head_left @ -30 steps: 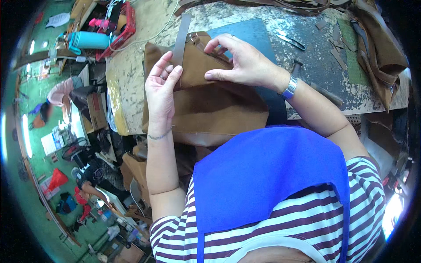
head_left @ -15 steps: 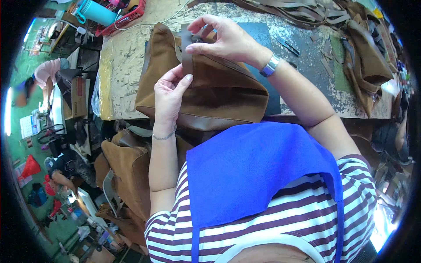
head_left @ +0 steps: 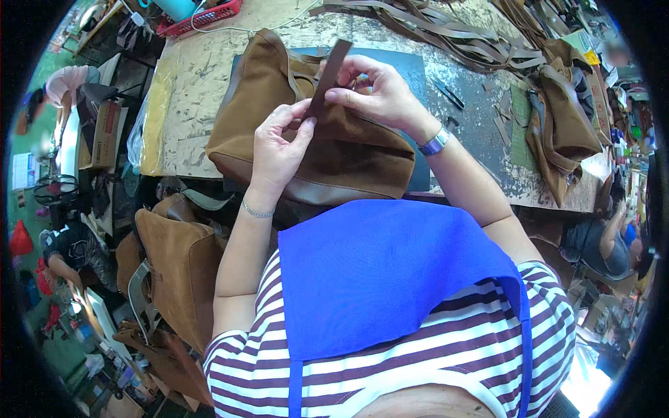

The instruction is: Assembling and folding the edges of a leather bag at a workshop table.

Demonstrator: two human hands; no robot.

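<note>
Two bare hands at work in the head view, both over a brown bag (head_left: 258, 104) that lies on the desk (head_left: 195, 90). Thing handled: a narrow dark-brown strap (head_left: 332, 70), raised above the upper part of the bag, slanting, its free end up and to the right.

Left hand (head_left: 277, 150): grip pinched on the strap's lower end, thumb against fingers. Bracelet (head_left: 258, 212) at this wrist.

Right hand (head_left: 383, 90): thumb tip against the strap's right edge, fingers curled beyond it. Cannot tell whether this grip is clamped on the strap or only steadying it. Watch (head_left: 435, 143) at this wrist.

Desk surroundings: dark blue mat (head_left: 412, 73) partly under the bag; slim hand tool (head_left: 448, 93) to the right of the mat; thin scraps (head_left: 503, 115) farther right, beside a green pad (head_left: 523, 136). A second brown bag (head_left: 561, 132) slumps over the right end. Loose pile of long straps (head_left: 446, 35) along the far side. Red basket (head_left: 216, 14) at far left, turquoise bottle (head_left: 175, 7) by it, cut by the frame edge. Yellowish sheet (head_left: 155, 125) over the left end.

Below the desk, left: another brown bag (head_left: 182, 261), near the person's left forearm.
</note>
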